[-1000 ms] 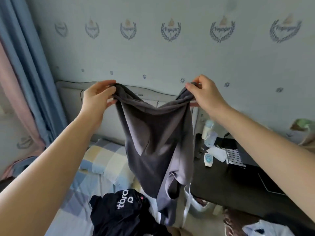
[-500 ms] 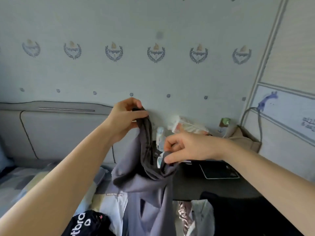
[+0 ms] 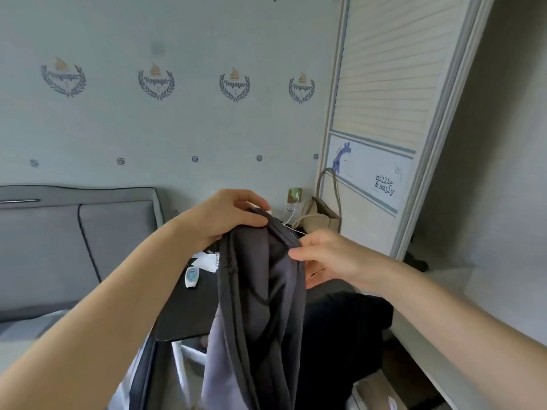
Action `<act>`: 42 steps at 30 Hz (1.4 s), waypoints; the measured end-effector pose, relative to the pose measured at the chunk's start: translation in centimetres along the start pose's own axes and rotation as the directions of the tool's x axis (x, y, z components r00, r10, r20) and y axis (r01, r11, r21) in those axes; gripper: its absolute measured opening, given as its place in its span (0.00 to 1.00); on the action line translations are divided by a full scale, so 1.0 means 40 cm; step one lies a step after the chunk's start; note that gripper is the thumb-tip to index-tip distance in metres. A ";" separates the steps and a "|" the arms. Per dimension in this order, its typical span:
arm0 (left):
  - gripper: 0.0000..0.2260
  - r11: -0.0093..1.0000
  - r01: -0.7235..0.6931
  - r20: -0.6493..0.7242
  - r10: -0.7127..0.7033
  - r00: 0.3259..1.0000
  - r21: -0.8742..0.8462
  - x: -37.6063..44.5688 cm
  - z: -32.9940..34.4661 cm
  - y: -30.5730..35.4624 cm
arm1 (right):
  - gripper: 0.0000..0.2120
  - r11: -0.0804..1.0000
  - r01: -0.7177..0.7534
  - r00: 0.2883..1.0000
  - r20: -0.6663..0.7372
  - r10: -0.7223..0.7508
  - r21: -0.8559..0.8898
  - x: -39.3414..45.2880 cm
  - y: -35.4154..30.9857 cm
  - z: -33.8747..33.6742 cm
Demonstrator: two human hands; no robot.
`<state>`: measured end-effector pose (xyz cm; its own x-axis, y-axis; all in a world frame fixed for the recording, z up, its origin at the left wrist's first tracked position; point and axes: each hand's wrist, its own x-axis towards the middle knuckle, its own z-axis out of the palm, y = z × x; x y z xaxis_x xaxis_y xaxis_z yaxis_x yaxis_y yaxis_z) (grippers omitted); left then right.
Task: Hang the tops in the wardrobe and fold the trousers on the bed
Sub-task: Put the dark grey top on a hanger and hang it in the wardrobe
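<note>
A dark grey garment (image 3: 260,306) hangs in front of me, bunched lengthwise, its lower end out of view at the bottom edge. My left hand (image 3: 228,217) grips its top edge from above. My right hand (image 3: 325,255) pinches the same edge a little lower on the right, fingers touching the fabric. The wardrobe (image 3: 393,113) with a slatted white sliding door stands at the right, its dark opening further right. Only the grey padded headboard (image 3: 88,238) of the bed shows at the left.
A black bedside table (image 3: 189,309) stands below the hands with a small white device (image 3: 191,276) and papers on it. A beige bag (image 3: 322,214) leans against the wardrobe door. A charger is plugged into the wall socket (image 3: 295,195). Dark clothing (image 3: 343,335) lies right of the table.
My view has swung right, from the bed toward the wardrobe. My hands came together, so the garment went from spread wide to bunched. The black printed top is out of view.
</note>
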<state>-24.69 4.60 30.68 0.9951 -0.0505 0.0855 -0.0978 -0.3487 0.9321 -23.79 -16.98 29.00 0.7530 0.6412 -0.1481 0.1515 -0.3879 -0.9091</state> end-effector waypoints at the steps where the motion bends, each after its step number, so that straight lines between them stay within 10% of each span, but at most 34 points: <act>1: 0.08 0.999 0.037 -0.009 -0.037 0.999 0.032 0.012 0.026 -0.016 | 0.13 0.994 -0.001 0.999 -0.041 0.006 0.111 -0.026 0.007 -0.016; 6: 0.14 0.998 0.044 0.185 -0.050 0.982 0.039 0.015 0.231 -0.018 | 0.08 0.830 0.149 0.933 -0.354 0.061 0.537 -0.132 0.026 -0.132; 13: 0.34 0.993 -0.014 0.321 -0.023 0.947 0.114 0.095 0.457 -0.068 | 0.11 0.789 0.362 0.763 -0.645 0.055 0.496 -0.237 0.039 -0.259; 16: 0.24 0.921 0.081 0.241 -0.184 0.953 0.382 0.127 0.541 -0.133 | 0.12 0.754 0.455 0.681 -0.731 0.049 0.474 -0.274 0.059 -0.298; 19: 0.10 0.892 0.334 0.271 -0.418 0.867 0.306 0.132 0.600 -0.129 | 0.13 0.780 0.478 0.562 -0.823 0.080 0.403 -0.319 0.098 -0.345; 23: 0.11 0.753 0.593 0.475 -0.426 0.770 -0.286 0.180 0.590 -0.107 | 0.15 0.974 0.150 0.454 -0.887 0.082 0.167 -0.376 0.196 -0.406; 25: 0.11 0.622 0.628 0.504 -0.396 0.767 -0.468 0.204 0.581 -0.084 | 0.17 0.992 -0.064 0.515 -0.855 -0.060 -0.108 -0.397 0.246 -0.415; 29: 0.15 0.551 0.605 0.511 -0.336 0.791 -0.575 0.231 0.606 0.015 | 0.14 0.775 -0.469 0.681 -0.732 0.012 -0.423 -0.419 0.356 -0.404; 33: 0.13 0.585 0.554 0.579 -0.170 0.798 -0.592 0.230 0.659 0.085 | 0.18 0.446 -0.719 0.666 -0.713 0.220 -0.534 -0.407 0.449 -0.386; 38: 0.15 0.859 0.401 0.662 -0.102 0.742 -0.317 0.235 0.693 0.097 | 0.04 0.407 -0.782 0.579 -0.793 0.191 -0.472 -0.395 0.516 -0.435; 40: 0.25 0.979 0.204 0.539 -0.169 0.825 -0.005 0.249 0.699 0.063 | 0.03 0.495 -0.786 0.471 -0.877 0.093 -0.369 -0.411 0.527 -0.476; 42: 0.32 0.886 -0.052 0.371 -0.139 0.918 0.461 0.264 0.714 0.016 | 0.05 0.564 -0.762 0.393 -0.920 0.015 -0.317 -0.438 0.530 -0.515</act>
<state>-14.74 -22.88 22.15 0.9207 -0.3452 -0.1819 -0.1464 -0.7379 0.6588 -20.57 -50.06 20.33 0.8868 -0.3628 0.2864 -0.2859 -0.9174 -0.2770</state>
